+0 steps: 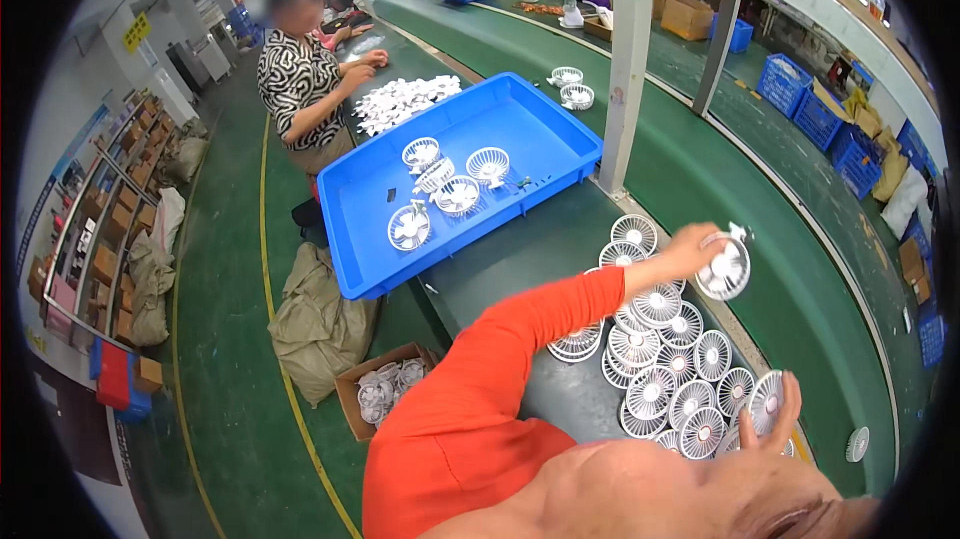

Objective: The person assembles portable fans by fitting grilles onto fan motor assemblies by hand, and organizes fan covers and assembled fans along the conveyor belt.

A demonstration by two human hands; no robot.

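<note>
My left hand (692, 251), at the end of a red sleeve, grips a small white fan head (724, 267) by its rim, over the edge of the green conveyor. Below and to the right, my right hand (786, 417) is closed around a round white fan grille (766, 403), tilted on its side. Part of that hand's grip is hidden. Between and left of the two hands, several white fan grilles (652, 391) lie in an overlapping pile on the dark worktable.
A blue tray (350, 279) holding several fan heads stands beyond the pile. The green conveyor (790, 269) runs along the right, past a white post (630, 69). A co-worker (300, 69) stands at far left near white parts (405, 102). A carton (352, 409) and sack (318, 324) sit on the floor.
</note>
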